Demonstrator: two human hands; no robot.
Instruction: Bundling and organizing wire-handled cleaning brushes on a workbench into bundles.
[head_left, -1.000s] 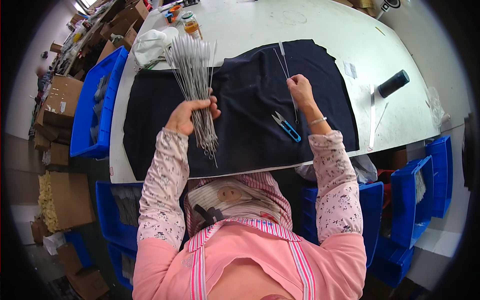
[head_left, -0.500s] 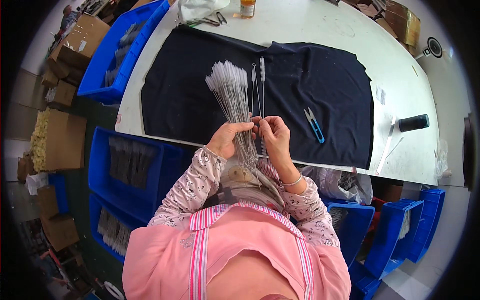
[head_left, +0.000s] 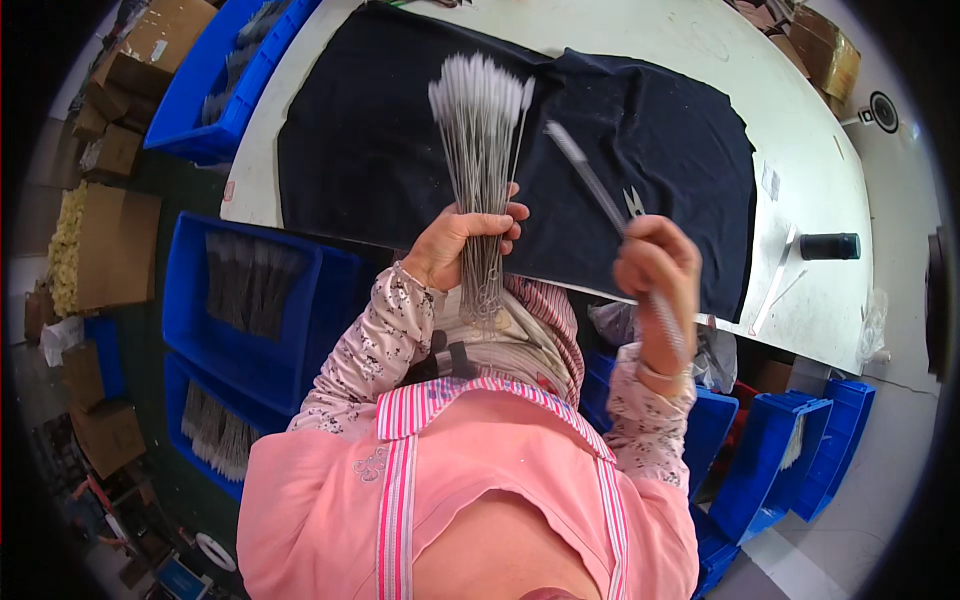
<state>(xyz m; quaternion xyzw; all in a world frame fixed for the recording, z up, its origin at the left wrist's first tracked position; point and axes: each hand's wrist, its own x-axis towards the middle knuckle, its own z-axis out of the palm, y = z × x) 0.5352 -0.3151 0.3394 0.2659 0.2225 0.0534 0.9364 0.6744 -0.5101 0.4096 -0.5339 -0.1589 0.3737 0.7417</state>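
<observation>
My left hand [head_left: 455, 243] is wrapped round a thick bundle of thin wire brushes [head_left: 478, 130]. Their white bristle heads fan out at the top, and their looped wire ends hang below my fist over my lap. Off to the right, my right hand [head_left: 655, 262], smeared by motion, grips a single double-ended wire brush [head_left: 590, 180]. One bristled end points up and left, while the other lies along my wrist. Just beyond that hand, the blades of thread snips [head_left: 634, 202] show on the dark cloth [head_left: 370, 130]; my hand hides their handle.
The cloth covers much of the white table [head_left: 810, 190]. A black cylinder [head_left: 830, 246] and a metal ruler [head_left: 775, 282] lie at the right. Blue bins [head_left: 305, 330] with more brushes stand at the left, others [head_left: 775, 470] at the lower right. Cardboard boxes [head_left: 115, 245] line the far left.
My right hand has moved right, away from the bundle, taking the double-ended brush with it. The slim looped brush beside it now stands with the bundle in my left hand. The view has shifted slightly.
</observation>
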